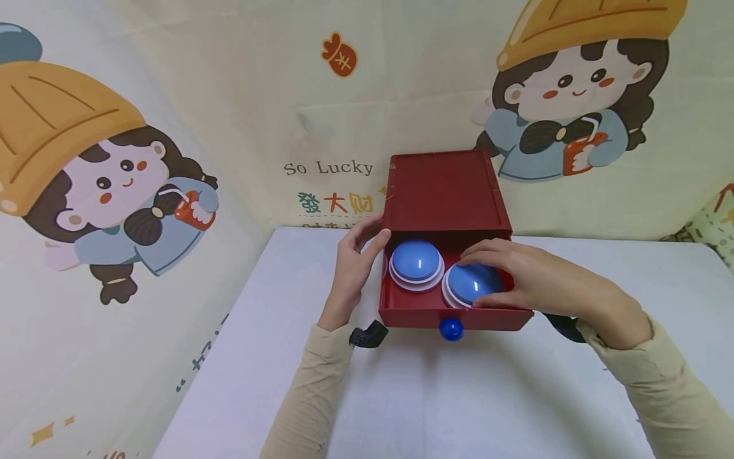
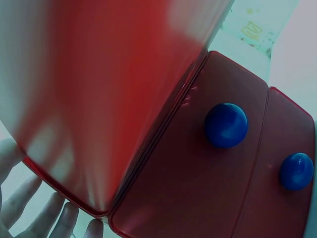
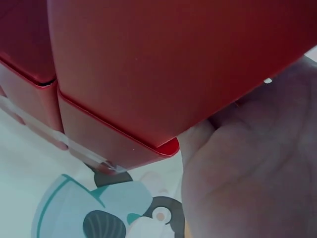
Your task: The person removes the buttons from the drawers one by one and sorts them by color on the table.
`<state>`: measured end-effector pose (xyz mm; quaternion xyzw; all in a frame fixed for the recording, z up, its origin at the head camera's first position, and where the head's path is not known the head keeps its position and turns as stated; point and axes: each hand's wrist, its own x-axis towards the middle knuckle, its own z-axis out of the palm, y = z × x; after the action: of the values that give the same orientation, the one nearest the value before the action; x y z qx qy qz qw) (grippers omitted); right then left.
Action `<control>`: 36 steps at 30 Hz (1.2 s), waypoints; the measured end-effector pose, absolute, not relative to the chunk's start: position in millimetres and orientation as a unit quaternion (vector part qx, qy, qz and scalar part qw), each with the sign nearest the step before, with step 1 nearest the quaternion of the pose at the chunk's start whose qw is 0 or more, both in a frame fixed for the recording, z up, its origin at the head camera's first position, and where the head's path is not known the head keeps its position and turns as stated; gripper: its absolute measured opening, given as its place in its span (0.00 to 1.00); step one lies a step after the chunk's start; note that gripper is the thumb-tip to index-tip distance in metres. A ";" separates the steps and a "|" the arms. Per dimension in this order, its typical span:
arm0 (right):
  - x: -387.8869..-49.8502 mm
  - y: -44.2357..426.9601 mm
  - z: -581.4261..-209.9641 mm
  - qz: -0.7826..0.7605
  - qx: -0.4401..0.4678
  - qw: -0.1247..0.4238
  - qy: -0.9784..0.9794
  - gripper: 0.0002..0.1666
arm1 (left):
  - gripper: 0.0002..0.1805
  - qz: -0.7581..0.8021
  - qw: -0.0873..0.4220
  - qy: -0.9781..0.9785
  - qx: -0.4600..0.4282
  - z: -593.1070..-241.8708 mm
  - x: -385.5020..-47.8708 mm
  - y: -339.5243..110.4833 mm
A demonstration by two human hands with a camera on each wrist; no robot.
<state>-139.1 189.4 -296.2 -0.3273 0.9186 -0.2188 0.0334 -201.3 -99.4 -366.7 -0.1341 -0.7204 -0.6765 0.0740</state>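
Note:
A red drawer cabinet (image 1: pixel 447 191) stands on the table with its top drawer (image 1: pixel 407 315) pulled out. Inside the drawer sit two blue domed push buttons on white bases, the left one (image 1: pixel 416 261) and the right one (image 1: pixel 471 284). My right hand (image 1: pixel 533 274) reaches into the drawer, its thumb and fingers around the right push button. Against the cabinet's left side rests my left hand (image 1: pixel 354 268), thumb near the top. In the left wrist view, the fingers (image 2: pixel 47 210) of that hand are fairly straight and spread along the cabinet's edge. The right wrist view hides both buttons.
A blue knob (image 1: pixel 452 329) juts from the open drawer's front. Below it, the left wrist view shows two more drawer fronts with blue knobs (image 2: pixel 226 125). The cabinet stands on a white table (image 1: pixel 390 401), before a cartoon-printed backdrop (image 1: pixel 258 115).

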 end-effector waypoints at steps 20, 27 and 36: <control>-137.9 191.4 -297.1 -0.215 -0.345 0.013 0.914 0.37 | 0.24 -0.676 0.075 -0.720 -0.137 -365.3 -200.6 -98.8; -136.4 192.5 -296.2 -0.229 -0.350 -0.001 0.908 0.36 | 0.24 -0.678 0.076 -0.718 -0.140 -366.2 -200.7 -99.0; -133.6 195.6 -294.5 -0.240 -0.355 -0.033 0.903 0.35 | 0.22 -0.677 0.078 -0.718 -0.141 -367.3 -200.6 -99.0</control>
<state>-133.6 195.6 -294.5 -0.3548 0.9031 -0.2396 -0.0330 -200.6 -99.0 -367.3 -0.1410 -0.7180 -0.6772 0.0777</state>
